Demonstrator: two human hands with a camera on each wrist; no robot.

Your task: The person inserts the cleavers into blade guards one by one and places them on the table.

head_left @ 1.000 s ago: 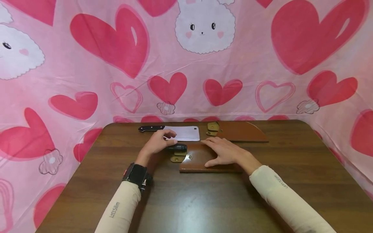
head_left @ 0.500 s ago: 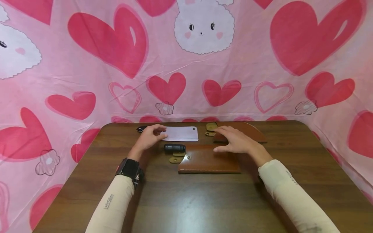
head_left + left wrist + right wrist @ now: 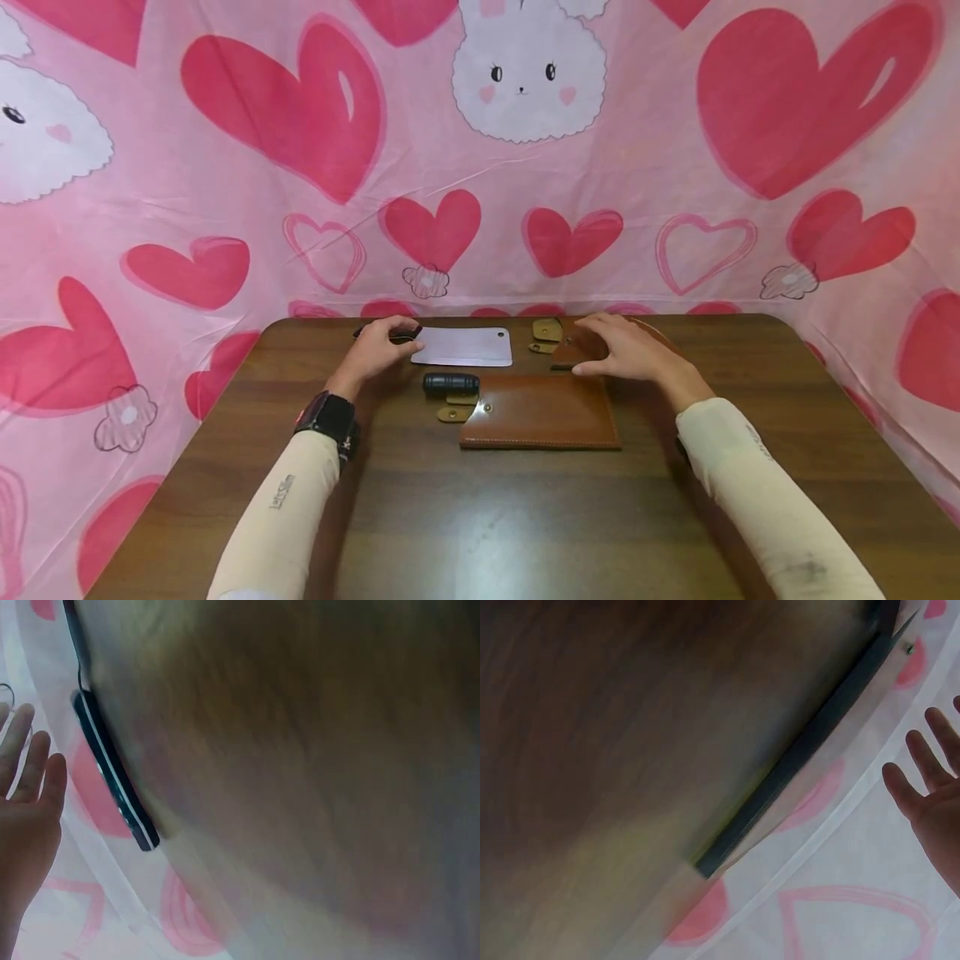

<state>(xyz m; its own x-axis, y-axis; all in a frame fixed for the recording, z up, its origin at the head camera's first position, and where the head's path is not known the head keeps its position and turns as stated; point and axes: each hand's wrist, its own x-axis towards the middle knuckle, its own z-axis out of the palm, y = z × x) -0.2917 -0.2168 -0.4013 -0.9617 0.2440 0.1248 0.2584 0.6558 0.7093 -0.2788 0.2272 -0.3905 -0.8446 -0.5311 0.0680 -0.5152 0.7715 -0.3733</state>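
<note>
Shifted leftward, the left hand (image 3: 375,347), outstretched and seemingly holding nothing, hung beside the black handle (image 3: 118,776) of the cleaver (image 3: 465,347) near the table's (image 3: 450,525) far edge; the right hand (image 3: 633,350), moved rightward, spread empty over the far brown sheath (image 3: 568,353). Reaching seemed underway; gripping would call for curled fingers.

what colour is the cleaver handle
The cleaver handle is black with a pale line along it; it shows best in the left wrist view.

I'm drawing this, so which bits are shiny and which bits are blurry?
Head view: pale glare on the table, a smaller shine on the nearer brown sheath; left wrist view: the table blurred, the black knife handle clearer; right wrist view: the table blurred too.
</note>
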